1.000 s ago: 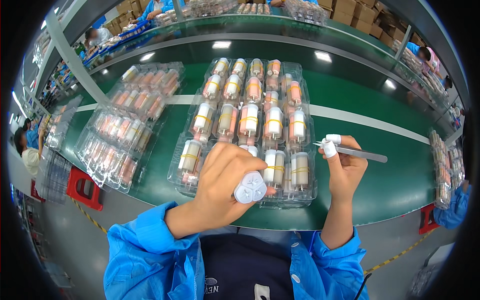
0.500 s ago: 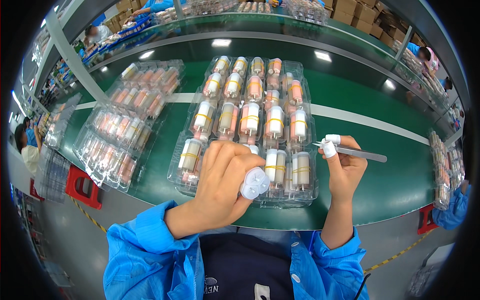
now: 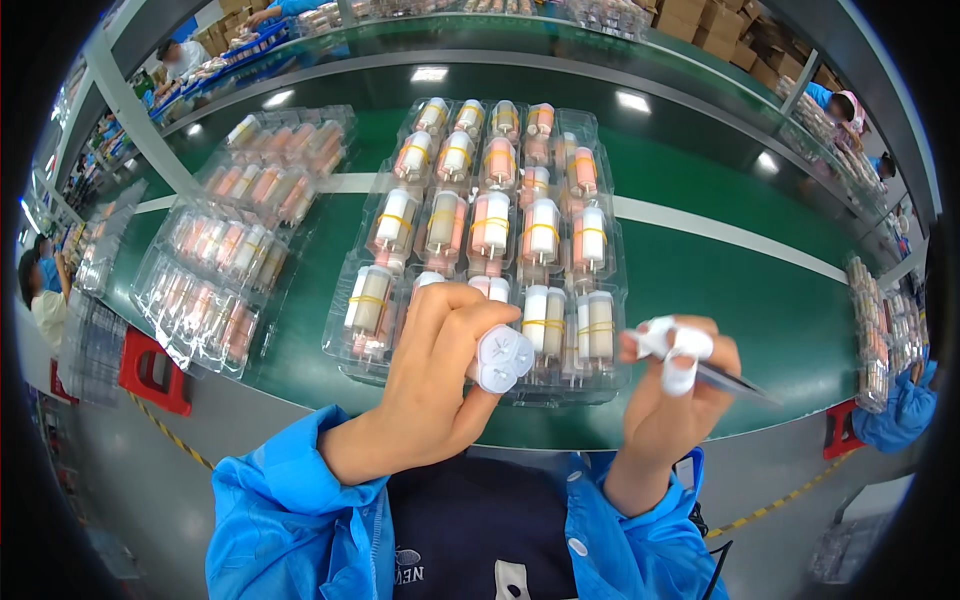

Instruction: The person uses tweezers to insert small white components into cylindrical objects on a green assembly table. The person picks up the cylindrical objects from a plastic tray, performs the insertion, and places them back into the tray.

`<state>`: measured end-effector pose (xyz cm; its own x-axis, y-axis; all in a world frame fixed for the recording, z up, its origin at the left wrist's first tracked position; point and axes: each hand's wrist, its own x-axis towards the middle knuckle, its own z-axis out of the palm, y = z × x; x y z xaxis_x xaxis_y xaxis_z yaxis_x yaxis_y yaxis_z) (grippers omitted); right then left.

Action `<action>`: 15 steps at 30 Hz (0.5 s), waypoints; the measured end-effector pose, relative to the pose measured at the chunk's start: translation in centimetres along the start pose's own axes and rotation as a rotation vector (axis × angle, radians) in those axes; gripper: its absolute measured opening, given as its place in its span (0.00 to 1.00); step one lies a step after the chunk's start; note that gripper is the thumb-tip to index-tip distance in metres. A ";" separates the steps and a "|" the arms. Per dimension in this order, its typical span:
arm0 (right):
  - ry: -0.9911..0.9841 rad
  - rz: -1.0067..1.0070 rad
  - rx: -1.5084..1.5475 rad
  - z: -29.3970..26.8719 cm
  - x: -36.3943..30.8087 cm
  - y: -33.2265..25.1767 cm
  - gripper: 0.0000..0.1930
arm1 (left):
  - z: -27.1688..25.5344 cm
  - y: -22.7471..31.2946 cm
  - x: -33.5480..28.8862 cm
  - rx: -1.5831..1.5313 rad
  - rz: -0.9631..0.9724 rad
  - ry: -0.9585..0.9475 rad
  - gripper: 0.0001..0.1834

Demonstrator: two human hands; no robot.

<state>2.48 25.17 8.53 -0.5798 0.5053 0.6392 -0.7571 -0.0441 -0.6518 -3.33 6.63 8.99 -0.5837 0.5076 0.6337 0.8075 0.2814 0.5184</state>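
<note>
the left hand (image 3: 440, 380) held a small white tube (image 3: 503, 357) up w/ its round end facing the eyes, grip pinching it tight. the right hand (image 3: 668, 400) pinched thin tweezers (image 3: 735, 381), ready nearby. more tubes sat in a clear tray (image 3: 480, 230) on the green table (image 3: 720, 290).

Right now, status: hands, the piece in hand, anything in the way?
Left hand grips small white cylindrical cartridge, end up. Right hand, taped fingertips, holds thin metal tweezers. Clear plastic tray of cartridges beyond; nothing between.
</note>
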 end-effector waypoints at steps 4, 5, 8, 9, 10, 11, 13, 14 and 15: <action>-0.145 0.063 -0.070 1.5 -1.4 -0.6 0.09 | -0.3 0.4 -0.6 -0.078 -0.019 -0.005 0.26; -0.168 0.090 -0.083 1.8 -1.5 -0.5 0.09 | -0.4 0.4 -0.7 -0.073 -0.018 -0.006 0.26; -0.200 0.121 -0.085 2.6 -1.8 -0.5 0.08 | -0.4 0.7 -1.1 -0.086 -0.019 0.013 0.26; -0.204 0.124 -0.090 2.8 -1.9 -0.5 0.09 | -0.4 0.9 -1.0 -0.108 -0.018 0.029 0.27; -0.208 0.128 -0.091 3.0 -2.0 -0.5 0.09 | -0.4 0.9 -1.1 -0.126 -0.019 0.046 0.27; -0.213 0.133 -0.093 3.1 -2.1 -0.5 0.09 | -0.5 0.8 -1.3 -0.121 -0.018 0.039 0.27; -0.237 0.129 -0.098 3.3 -2.1 -0.6 0.09 | -0.5 0.6 -1.7 -0.109 -0.017 0.022 0.27; -0.247 0.128 -0.100 3.3 -2.2 -0.6 0.09 | -0.6 0.7 -1.7 -0.125 -0.029 0.035 0.27; -0.255 0.124 -0.097 3.4 -2.2 -0.6 0.09 | -0.6 1.0 -1.7 -0.142 -0.040 0.049 0.27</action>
<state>3.24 21.17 8.91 -0.7321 0.2678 0.6264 -0.6507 -0.0029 -0.7593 -1.62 5.55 8.75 -0.6216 0.4572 0.6360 0.7652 0.1811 0.6177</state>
